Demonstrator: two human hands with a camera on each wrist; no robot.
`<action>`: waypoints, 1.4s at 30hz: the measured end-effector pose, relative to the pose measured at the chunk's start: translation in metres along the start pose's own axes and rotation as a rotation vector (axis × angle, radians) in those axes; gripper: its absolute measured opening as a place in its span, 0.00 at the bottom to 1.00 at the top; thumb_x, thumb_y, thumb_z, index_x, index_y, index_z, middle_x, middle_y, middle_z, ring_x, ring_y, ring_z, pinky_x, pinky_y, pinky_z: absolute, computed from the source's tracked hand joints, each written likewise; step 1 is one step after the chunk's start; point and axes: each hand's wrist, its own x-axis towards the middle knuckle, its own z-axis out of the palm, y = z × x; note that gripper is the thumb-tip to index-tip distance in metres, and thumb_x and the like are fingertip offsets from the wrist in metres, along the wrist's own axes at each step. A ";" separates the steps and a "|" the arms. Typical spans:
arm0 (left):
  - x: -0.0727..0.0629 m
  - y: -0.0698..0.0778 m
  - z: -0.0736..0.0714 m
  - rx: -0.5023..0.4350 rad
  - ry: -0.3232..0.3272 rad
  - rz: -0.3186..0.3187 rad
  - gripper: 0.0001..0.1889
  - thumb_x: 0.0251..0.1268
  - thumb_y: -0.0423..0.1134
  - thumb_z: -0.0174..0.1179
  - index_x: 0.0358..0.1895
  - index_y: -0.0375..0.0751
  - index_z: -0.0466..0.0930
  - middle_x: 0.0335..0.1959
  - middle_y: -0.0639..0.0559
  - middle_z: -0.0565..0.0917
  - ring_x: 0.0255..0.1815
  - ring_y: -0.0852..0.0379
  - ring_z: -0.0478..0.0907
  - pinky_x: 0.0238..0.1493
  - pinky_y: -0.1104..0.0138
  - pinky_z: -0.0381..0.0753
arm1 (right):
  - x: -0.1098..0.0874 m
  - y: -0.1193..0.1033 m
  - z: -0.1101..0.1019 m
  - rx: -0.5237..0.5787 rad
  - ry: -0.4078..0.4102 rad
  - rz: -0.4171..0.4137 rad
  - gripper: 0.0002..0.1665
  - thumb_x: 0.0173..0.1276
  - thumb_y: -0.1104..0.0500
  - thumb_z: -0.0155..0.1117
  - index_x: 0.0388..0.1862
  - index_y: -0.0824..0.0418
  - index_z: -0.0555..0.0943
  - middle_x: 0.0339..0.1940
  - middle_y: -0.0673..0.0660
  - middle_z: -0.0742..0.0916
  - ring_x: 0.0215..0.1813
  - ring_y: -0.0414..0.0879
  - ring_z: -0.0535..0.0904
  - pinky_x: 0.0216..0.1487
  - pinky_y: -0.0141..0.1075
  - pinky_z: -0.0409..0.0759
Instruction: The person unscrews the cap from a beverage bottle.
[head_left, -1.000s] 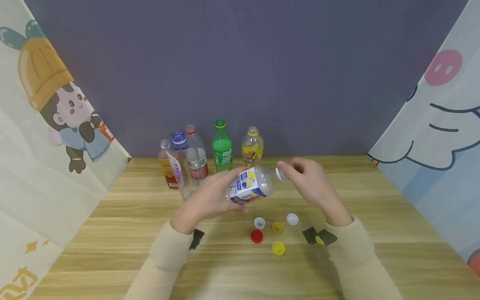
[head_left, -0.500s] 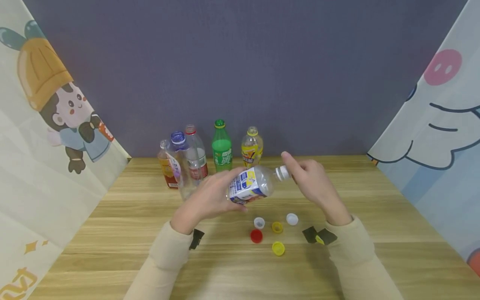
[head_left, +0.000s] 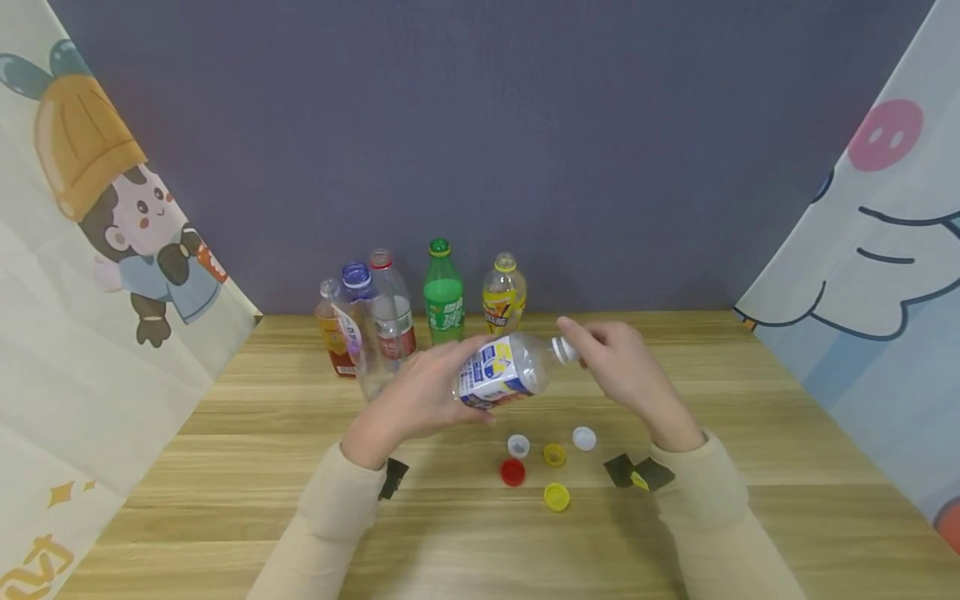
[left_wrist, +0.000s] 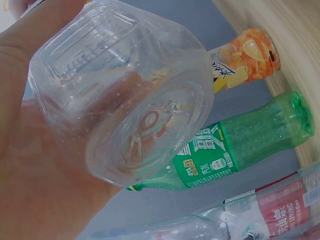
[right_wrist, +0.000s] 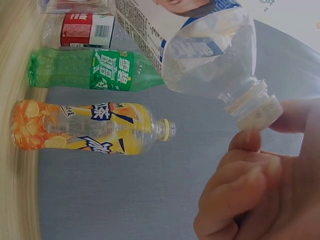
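Note:
A clear plastic bottle [head_left: 497,372] with a blue, white and yellow label is held tilted above the table, its neck toward the right. My left hand [head_left: 420,392] grips it round the body; in the left wrist view the bottle's clear base [left_wrist: 150,120] faces the camera. At the neck, my right hand [head_left: 617,360] pinches the white cap [right_wrist: 260,114] between thumb and forefinger, the other fingers curled. Below on the table lie loose caps: a red cap [head_left: 513,472], two yellow ones, and two white ones, one being the white cap [head_left: 584,438] at the right.
Uncapped bottles stand at the back: a green bottle [head_left: 445,292], a yellow-labelled bottle [head_left: 505,296], a red-labelled bottle [head_left: 393,317], a blue-necked bottle [head_left: 357,283] and an orange-brown bottle [head_left: 336,337]. Dark tape patches [head_left: 621,471] lie by both sleeves. A dark panel [head_left: 480,150] rises behind the table.
My right thumb and fingers loosen off the cap, the thumb lifting, then close on it again. The left hand and bottle stay put.

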 end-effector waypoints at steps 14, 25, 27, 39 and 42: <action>0.000 -0.002 0.001 0.004 0.003 0.005 0.54 0.35 0.53 0.85 0.74 0.51 0.68 0.51 0.52 0.84 0.48 0.56 0.81 0.47 0.58 0.82 | -0.001 0.000 -0.001 0.055 0.013 -0.046 0.27 0.79 0.41 0.54 0.31 0.62 0.79 0.18 0.53 0.73 0.17 0.46 0.71 0.19 0.38 0.72; 0.000 -0.002 0.000 -0.002 -0.006 -0.009 0.55 0.36 0.54 0.85 0.74 0.51 0.68 0.52 0.52 0.84 0.48 0.56 0.81 0.48 0.59 0.82 | -0.001 0.003 0.000 0.058 0.027 -0.079 0.25 0.79 0.41 0.54 0.29 0.60 0.77 0.18 0.54 0.73 0.17 0.47 0.71 0.19 0.38 0.73; 0.000 -0.003 0.000 -0.002 -0.006 -0.012 0.55 0.36 0.55 0.85 0.74 0.51 0.68 0.52 0.52 0.84 0.49 0.56 0.81 0.48 0.58 0.82 | -0.001 0.004 0.001 0.058 0.029 -0.080 0.25 0.79 0.41 0.54 0.29 0.59 0.77 0.19 0.54 0.74 0.17 0.48 0.71 0.19 0.38 0.73; 0.001 -0.005 0.000 -0.005 -0.008 -0.013 0.55 0.36 0.55 0.84 0.74 0.52 0.68 0.54 0.52 0.84 0.50 0.55 0.81 0.50 0.57 0.82 | -0.001 0.002 -0.001 0.079 0.010 -0.089 0.23 0.78 0.43 0.57 0.37 0.62 0.81 0.24 0.55 0.78 0.19 0.47 0.73 0.20 0.38 0.75; 0.001 -0.005 0.000 -0.009 -0.013 -0.022 0.55 0.36 0.55 0.84 0.74 0.52 0.68 0.54 0.52 0.84 0.50 0.55 0.81 0.50 0.57 0.82 | -0.001 0.003 -0.002 0.091 -0.002 -0.096 0.22 0.78 0.44 0.57 0.39 0.62 0.81 0.23 0.55 0.78 0.19 0.48 0.73 0.20 0.39 0.76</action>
